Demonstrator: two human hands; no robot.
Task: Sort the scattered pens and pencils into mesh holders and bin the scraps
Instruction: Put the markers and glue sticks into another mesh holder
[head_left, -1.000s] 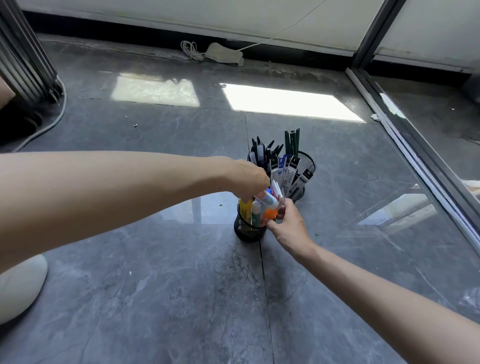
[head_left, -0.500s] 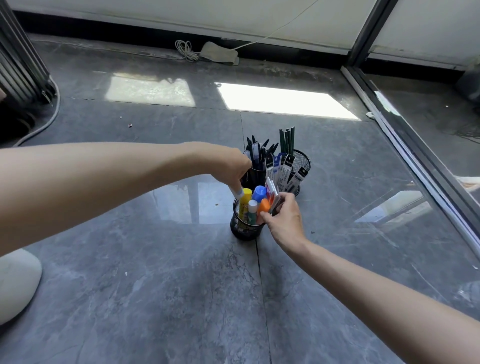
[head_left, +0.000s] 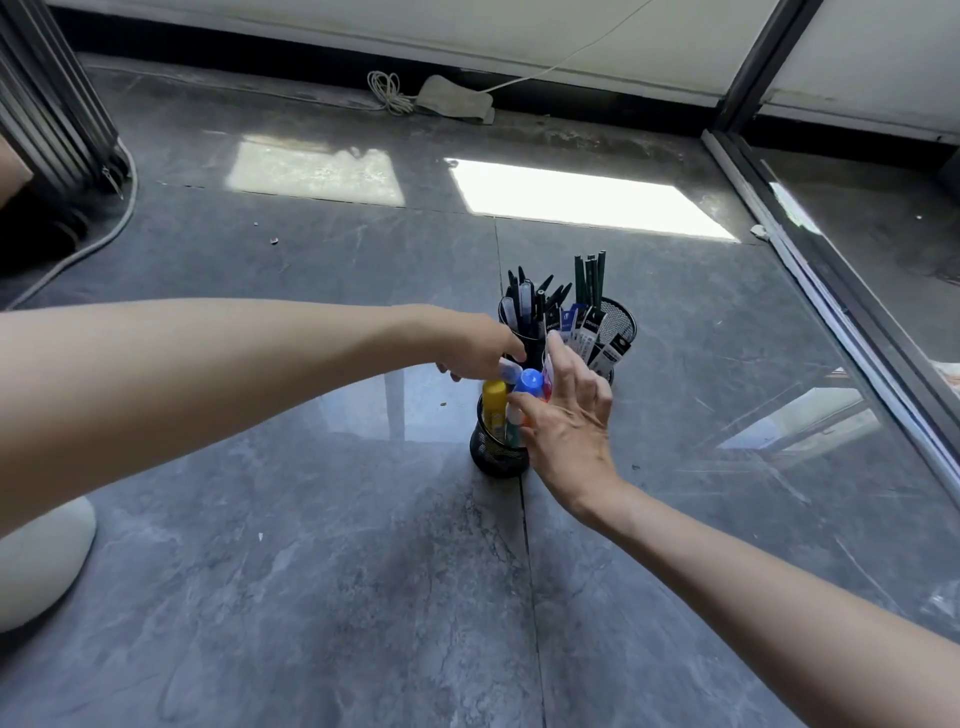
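Note:
Three black mesh holders stand together on the grey floor. The near holder (head_left: 491, 453) carries thick markers, among them a yellow one (head_left: 494, 396) and a blue-capped one (head_left: 530, 382). Behind it, the left holder (head_left: 521, 335) is full of black pens, and the right holder (head_left: 619, 323) has green pencils and packaged refills. My left hand (head_left: 475, 347) pinches a pale-capped marker (head_left: 511, 370) just above the near holder. My right hand (head_left: 569, 415) hovers over that holder's right side with fingers spread, thumb against the markers.
A white rounded object (head_left: 41, 561) lies at the lower left. A cable (head_left: 101, 236) and dark vertical panels (head_left: 52, 104) sit at the far left. A coiled cord (head_left: 388, 92) lies by the back wall. A glass door track (head_left: 831, 312) runs along the right. A tiny scrap (head_left: 274, 240) lies on the floor.
My right hand has let go of the markers and spread its fingers. My left hand has shifted slightly left over the near holder, still holding the marker.

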